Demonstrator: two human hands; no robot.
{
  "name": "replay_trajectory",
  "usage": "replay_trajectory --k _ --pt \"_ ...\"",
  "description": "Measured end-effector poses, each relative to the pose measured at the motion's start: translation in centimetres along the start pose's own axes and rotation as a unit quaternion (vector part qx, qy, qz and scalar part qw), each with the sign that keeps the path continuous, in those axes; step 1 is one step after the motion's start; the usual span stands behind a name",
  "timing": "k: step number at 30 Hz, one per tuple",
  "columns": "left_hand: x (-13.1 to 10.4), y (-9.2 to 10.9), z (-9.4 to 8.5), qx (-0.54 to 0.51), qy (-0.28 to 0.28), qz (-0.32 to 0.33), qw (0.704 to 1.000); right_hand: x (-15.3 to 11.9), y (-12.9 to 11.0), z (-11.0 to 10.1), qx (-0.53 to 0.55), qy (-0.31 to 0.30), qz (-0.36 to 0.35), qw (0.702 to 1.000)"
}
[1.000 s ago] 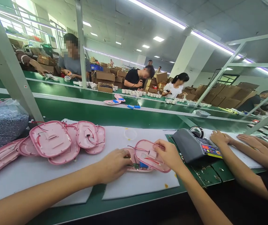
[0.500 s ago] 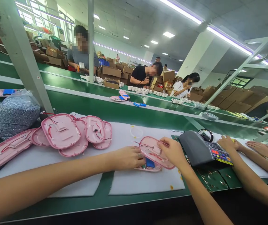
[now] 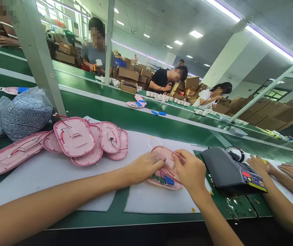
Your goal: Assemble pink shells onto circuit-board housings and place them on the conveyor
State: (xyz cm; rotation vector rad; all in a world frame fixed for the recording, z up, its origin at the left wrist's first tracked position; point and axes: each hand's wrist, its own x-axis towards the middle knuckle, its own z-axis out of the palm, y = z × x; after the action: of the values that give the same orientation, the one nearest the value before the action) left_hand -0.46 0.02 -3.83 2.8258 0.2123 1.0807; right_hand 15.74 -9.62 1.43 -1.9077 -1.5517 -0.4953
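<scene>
In the head view, my right hand (image 3: 191,171) pinches the right edge of a pink plastic cover (image 3: 161,152), which is tilted with its inner side showing. My left hand (image 3: 145,166) is at the cover's left side, its fingertips closed at a thin wire; the exact grip is partly hidden. Beneath the cover lies a second pink shell (image 3: 152,182) with a green circuit board (image 3: 159,177) and a blue battery (image 3: 169,180). Both rest on a white foam sheet (image 3: 146,203).
Several wired pink covers (image 3: 74,136) are piled at left, beside a bag of small metal parts (image 3: 27,114). A dark grey machine with a lit panel (image 3: 223,171) stands at right, near a co-worker's hands (image 3: 259,165). A metal post (image 3: 40,58) rises at left.
My left hand has shifted from the lower shell up to the wire on the cover. My right hand still holds the cover, now closer to my left. The view has turned slightly.
</scene>
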Motion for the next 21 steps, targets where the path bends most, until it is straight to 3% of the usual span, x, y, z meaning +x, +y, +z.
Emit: replay_trajectory --k 2,5,9,12,14,16,18,19,21 --pt "0.1 0.0 -0.4 -0.118 -0.008 -0.075 0.99 0.0 -0.1 0.2 -0.006 0.004 -0.013 1.0" --pt "0.1 -0.1 -0.6 -0.149 0.067 -0.158 0.974 0.1 -0.1 0.4 0.01 -0.001 -0.027 1.0" --pt "-0.4 -0.3 0.3 -0.025 0.18 -0.11 0.977 0.5 -0.3 0.1 0.059 -0.032 -0.02 0.998" --pt "-0.7 -0.5 0.8 -0.091 0.209 -0.141 0.963 0.9 -0.2 -0.3 0.071 -0.041 -0.009 0.997" --pt "-0.7 -0.7 0.8 -0.249 0.173 -0.204 0.931 1.2 0.1 -0.6 0.077 -0.05 -0.002 0.996" --pt "-0.5 -0.9 0.6 -0.418 0.122 -0.269 0.859 1.6 0.5 -0.6 0.084 -0.078 0.006 0.993" --pt "-0.3 -1.0 0.4 -0.512 0.096 -0.321 0.791 2.0 0.7 -0.4 0.095 -0.121 0.004 0.988" --pt "-0.2 -1.0 0.4 -0.531 0.089 -0.336 0.773 2.2 0.7 -0.2 0.104 -0.141 -0.001 0.984" --pt "0.0 -0.9 0.2 -0.539 0.078 -0.346 0.764 2.6 0.5 0.3 0.116 -0.17 -0.006 0.979"
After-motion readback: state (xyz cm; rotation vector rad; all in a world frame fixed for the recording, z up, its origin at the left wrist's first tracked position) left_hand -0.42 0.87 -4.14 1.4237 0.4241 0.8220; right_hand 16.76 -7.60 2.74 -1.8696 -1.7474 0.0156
